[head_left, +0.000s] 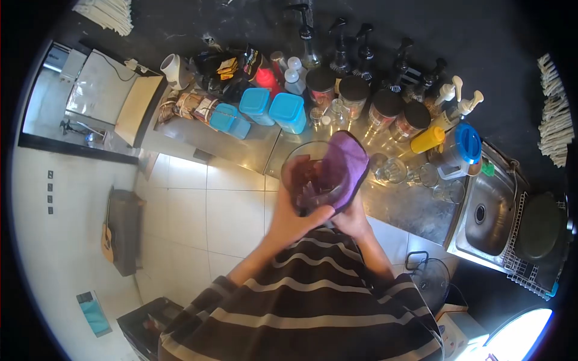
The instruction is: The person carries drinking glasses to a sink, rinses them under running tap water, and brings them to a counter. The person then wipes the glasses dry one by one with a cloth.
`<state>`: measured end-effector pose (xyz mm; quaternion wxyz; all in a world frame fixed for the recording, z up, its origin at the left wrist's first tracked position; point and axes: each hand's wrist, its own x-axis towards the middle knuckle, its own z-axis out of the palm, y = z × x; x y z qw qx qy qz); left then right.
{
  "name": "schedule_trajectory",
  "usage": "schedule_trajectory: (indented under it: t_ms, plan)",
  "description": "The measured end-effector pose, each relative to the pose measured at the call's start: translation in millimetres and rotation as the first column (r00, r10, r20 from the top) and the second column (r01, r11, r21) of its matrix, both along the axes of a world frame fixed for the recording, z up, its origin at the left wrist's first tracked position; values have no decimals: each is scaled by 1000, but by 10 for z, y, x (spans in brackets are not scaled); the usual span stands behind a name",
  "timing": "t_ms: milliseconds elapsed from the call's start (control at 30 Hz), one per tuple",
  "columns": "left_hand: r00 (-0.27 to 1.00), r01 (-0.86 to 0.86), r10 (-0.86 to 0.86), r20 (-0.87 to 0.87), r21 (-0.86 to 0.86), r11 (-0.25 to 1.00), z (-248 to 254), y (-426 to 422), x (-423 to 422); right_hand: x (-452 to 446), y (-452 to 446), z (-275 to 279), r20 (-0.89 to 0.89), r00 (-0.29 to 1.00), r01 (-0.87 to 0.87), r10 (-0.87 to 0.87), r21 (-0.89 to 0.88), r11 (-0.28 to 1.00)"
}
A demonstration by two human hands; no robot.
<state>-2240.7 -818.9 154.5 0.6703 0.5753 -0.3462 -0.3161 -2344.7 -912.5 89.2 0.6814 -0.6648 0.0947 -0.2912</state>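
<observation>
In front of my chest, my left hand [295, 219] is wrapped round a large see-through jar [304, 189] with a wide round rim facing up towards me. Its fingers show through the far wall, and the thumb lies across the near side. A purple cloth [355, 165] with a dark edge drapes against the jar's right side. My right hand [354, 219] is closed on the cloth from below, beside the jar's lower part. Most of its fingers are hidden behind the cloth. What lies inside the jar, if anything, is too blurred to tell.
Beyond my hands runs a steel counter [247, 150] with blue-lidded tubs [288, 111], black-lidded jars [385, 107], a yellow squeeze bottle [427, 139], a blue-lidded pitcher [462, 150] and several upturned glasses [394, 170]. Right of it is a sink [490, 219] beside a wire rack [518, 259].
</observation>
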Motion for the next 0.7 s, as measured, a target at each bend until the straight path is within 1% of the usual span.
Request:
schedule_trajectory:
  t_ms: [33, 67, 100, 133, 167, 233, 267, 300, 333, 367, 400, 433, 467, 500, 533, 567, 600, 633, 667, 700]
  plan:
    - [997, -18, 14, -77, -44, 999, 1, -47, -48, 8, -3, -11, 2, 1000, -8, 8, 0, 1000]
    - [991, -6, -1, -135, -51, 999, 17, -59, -7, 3, 5, -33, -39, 998, 30, -39, -203, 979]
    - [981, 6, -17, -195, -58, 998, 33, -76, 40, 3, 20, -47, -73, 993, 57, -94, -398, 916]
    - [959, 43, -63, -277, -76, 996, 84, -50, 116, 19, 36, 14, -20, 989, 120, -147, -472, 874]
    - [962, 35, -63, -266, -109, 993, 39, -18, 163, 16, 29, 57, -24, 990, 110, -138, -476, 872]
    - [973, -3, -38, -226, -177, 984, -89, 41, 256, 7, 19, 146, -58, 985, 123, -162, -420, 899]
    - [985, -4, -40, -167, -252, 968, -198, 52, 299, -11, 13, 243, -232, 963, 93, -139, -200, 975]
    - [994, 0, -37, -106, -325, 946, -276, 56, 329, -8, 7, 229, -274, 926, 253, -261, -66, 965]
    - [992, -65, 22, -121, -371, 926, -169, 28, 289, -14, -20, 203, -333, 868, 409, -367, 60, 911]
    - [995, -48, 77, 59, -392, 918, -230, 47, 356, -80, -120, 21, -224, 847, 521, -482, 173, 836]
    - [963, -29, 135, 234, -409, 912, -286, 66, 465, -126, -203, -137, -126, 794, 602, -595, 296, 742]
    - [823, 32, 22, 568, -84, 996, -232, 182, 653, -28, -279, 467, -92, 838, 426, -538, 728, 538]
    - [838, -5, 104, 536, -184, 983, -162, 134, 643, -162, -437, 414, 37, 867, 320, -497, 723, 612]
    - [849, -42, 182, 497, -280, 959, -91, 58, 614, -233, -516, 465, 174, 869, 207, -463, 724, 658]
    - [808, -16, 249, 533, -403, 915, -62, -45, 650, -271, -562, 524, 308, 852, 93, -424, 708, 700]
    - [809, -22, 255, 530, -406, 913, -59, -51, 704, -288, -564, 528, 307, 855, 91, -418, 705, 703]
    - [770, -9, 234, 594, -356, 934, -58, -35, 762, -311, -547, 522, 184, 918, 199, -352, 553, 809]
    - [728, 1, 206, 654, -302, 953, -59, -4, 806, -339, -522, 509, 42, 951, 270, -306, 367, 890]
    - [710, -11, 179, 681, -243, 970, -66, 36, 840, -367, -494, 494, -109, 953, 299, -284, 163, 940]
    - [666, -26, 204, 717, -251, 968, -67, 23, 862, -393, -477, 478, -259, 922, 284, -287, -48, 958]
